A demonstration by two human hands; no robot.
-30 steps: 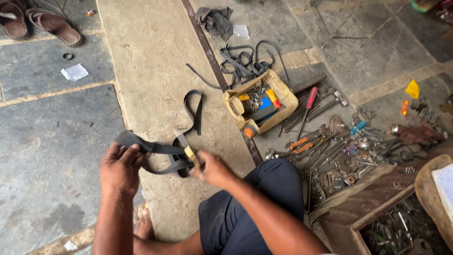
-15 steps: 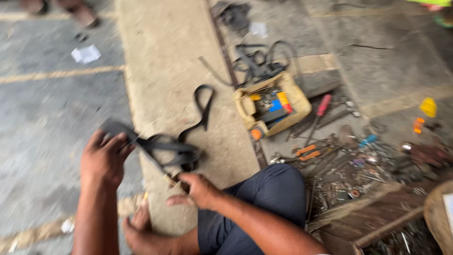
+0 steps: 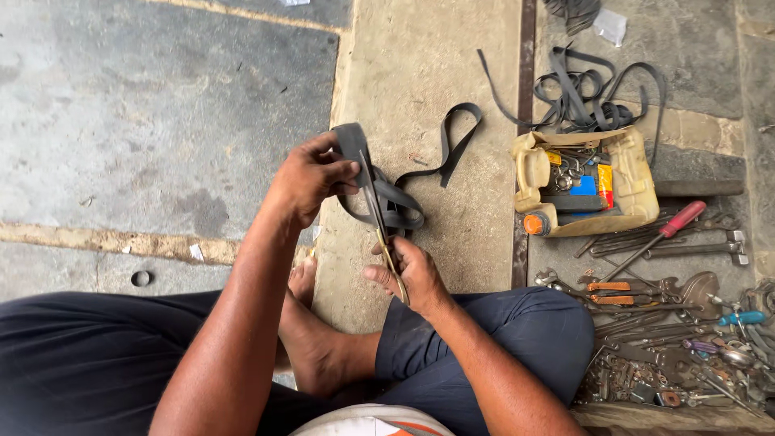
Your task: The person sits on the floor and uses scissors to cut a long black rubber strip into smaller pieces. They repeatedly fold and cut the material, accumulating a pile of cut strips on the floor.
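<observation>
My left hand (image 3: 311, 179) grips a matt black rubber strip (image 3: 386, 194). My right hand (image 3: 412, 270) works dull metal scissors (image 3: 379, 222). Right of them sits a scuffed cream plastic container (image 3: 630, 182) on rough stone.

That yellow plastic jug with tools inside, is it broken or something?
Yes, it looks odd: the yellow plastic jug lies on its side on the stone floor with one wall cut away, so it serves as an open tray for small tools.

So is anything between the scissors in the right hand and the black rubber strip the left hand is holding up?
Nothing visible. The scissors in the right hand already lie against the black rubber strip, which the left hand pinches at its top end. The yellow container sits off to the side.
</observation>
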